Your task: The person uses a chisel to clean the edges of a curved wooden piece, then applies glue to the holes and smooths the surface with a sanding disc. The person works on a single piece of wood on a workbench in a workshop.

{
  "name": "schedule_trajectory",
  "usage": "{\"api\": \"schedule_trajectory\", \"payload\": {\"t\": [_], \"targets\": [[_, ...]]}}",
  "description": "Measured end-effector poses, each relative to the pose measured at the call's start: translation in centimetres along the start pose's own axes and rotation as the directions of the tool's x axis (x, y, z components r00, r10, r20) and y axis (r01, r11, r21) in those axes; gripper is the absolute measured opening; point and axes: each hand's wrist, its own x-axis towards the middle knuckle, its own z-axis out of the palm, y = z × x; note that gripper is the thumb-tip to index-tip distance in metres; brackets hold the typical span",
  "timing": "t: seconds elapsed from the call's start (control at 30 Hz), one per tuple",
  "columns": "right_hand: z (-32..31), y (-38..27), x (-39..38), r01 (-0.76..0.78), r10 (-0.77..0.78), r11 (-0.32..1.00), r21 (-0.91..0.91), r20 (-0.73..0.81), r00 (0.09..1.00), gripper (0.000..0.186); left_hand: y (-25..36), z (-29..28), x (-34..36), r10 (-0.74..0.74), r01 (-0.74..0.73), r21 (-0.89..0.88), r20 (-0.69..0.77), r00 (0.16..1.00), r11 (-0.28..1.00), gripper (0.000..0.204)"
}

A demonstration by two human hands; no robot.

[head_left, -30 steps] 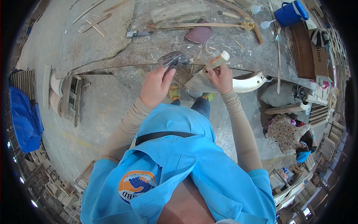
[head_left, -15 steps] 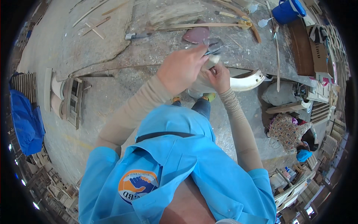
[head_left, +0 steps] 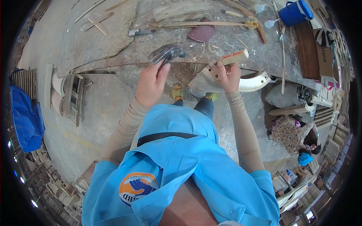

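Note:
My left hand (head_left: 151, 83) is closed on a dark, glossy, crumpled piece of plastic (head_left: 166, 52), blurred by motion, held above the workbench's near edge. Between the fingers of my right hand (head_left: 229, 78) is a small cream-coloured tube (head_left: 235, 57) with red print, tilted up to the right. Its lower end is hidden by the fingers. Right beside that hand lies a curved pale wooden part (head_left: 250, 83) with several dark holes, at the bench edge. Whether the hand touches this part I cannot tell. The hands are well apart.
On the worn bench (head_left: 158, 39) lie a maroon sanding pad (head_left: 201, 32), wooden strips (head_left: 203, 23), a black-and-white tool (head_left: 140, 33) and a brush (head_left: 232, 14). A blue bucket (head_left: 296, 13) and cardboard box (head_left: 323, 58) are at right. A person (head_left: 292, 132) crouches at far right.
My hands, close together before, have parted. The left has moved left and down with the dark plastic; the right has shifted slightly right, and its tube now shows clearly.

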Motion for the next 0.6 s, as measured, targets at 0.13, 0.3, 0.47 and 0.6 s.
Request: {"api": "schedule_trajectory", "payload": {"t": [0.13,0.3,0.47,0.6], "targets": [[0.0,-0.2,0.0,0.017,-0.015,0.999,0.038,-0.048,0.999,0.032,-3.1,0.2,-2.0,-0.039,0.04,0.012,-0.087,0.995,0.999,0.033],[0.0,-0.4,0.0,-0.013,0.014,1.0,0.026,-0.053,0.998,0.034,-3.7,0.1,-2.8,-0.108,0.109,0.013,-0.051,0.993,0.994,0.036],[0.1,0.1,0.0,-0.036,0.038,0.996,0.08,-0.017,0.999,0.036,-3.2,0.5,-2.9,-0.12,0.12,0.006,-0.03,0.992,0.993,0.034],[0.0,-0.7,0.0,-0.021,0.026,0.994,0.108,-0.039,0.999,0.038,-2.6,0.6,-2.4,-0.14,0.138,0.051,0.031,0.99,0.989,0.038]]}}
